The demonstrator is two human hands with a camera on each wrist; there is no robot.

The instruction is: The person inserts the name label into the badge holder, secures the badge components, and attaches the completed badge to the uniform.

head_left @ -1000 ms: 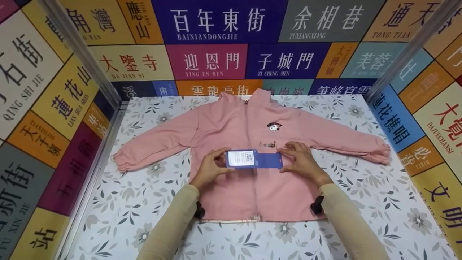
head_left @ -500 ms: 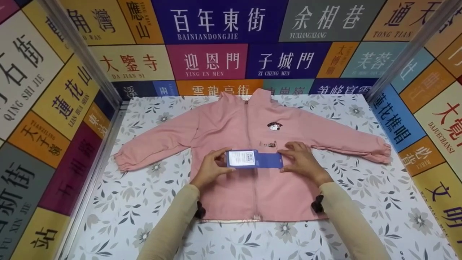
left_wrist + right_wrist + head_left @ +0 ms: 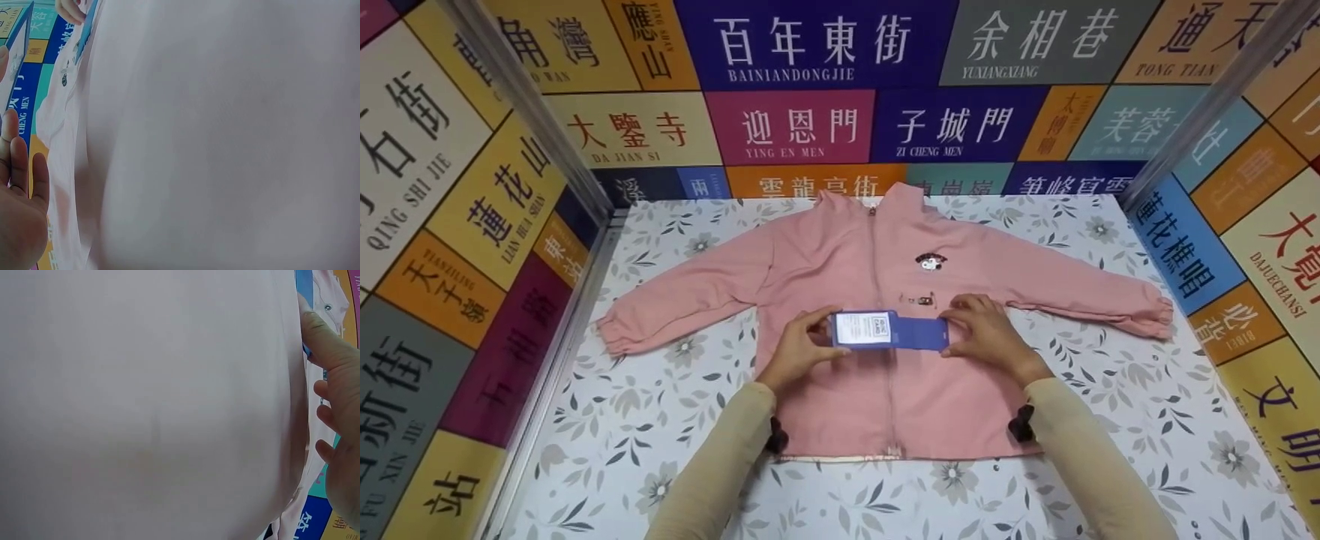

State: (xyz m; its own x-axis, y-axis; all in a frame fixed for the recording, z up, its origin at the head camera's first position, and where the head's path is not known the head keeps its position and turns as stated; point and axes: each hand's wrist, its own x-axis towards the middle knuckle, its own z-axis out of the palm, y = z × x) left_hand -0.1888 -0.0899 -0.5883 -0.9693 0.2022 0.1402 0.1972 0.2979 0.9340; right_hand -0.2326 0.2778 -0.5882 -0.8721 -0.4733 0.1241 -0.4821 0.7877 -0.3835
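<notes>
1. Over the front of a pink jacket [image 3: 825, 405], the blue case [image 3: 861, 339] spans the gap between the two hands, its blue flap [image 3: 916, 334] folded out flat towards the right hand [image 3: 988, 339].
2. Seen from the head, both hands and the whole jacket show, along with the zip [image 3: 873, 259] and the chest badge [image 3: 931, 262], on a flowered tablecloth [image 3: 615, 435]. Each wrist view is mostly filled by pale pink cloth, with a hand at its edge.
3. From the left wrist, three fingers of the left hand [image 3: 796, 349] show uncurled beside the case; the head view hides them. From the right wrist, the thumb lies against the blue edge, the other fingers bent.
4. The left hand pinches the case's left end, thumb at the near edge and a finger at the far one. The right hand pinches the flap's outer end likewise.
5. The case carries a white panel [image 3: 851, 328] with small print; whether this is a card inside or printing on the surface, I cannot tell.
</notes>
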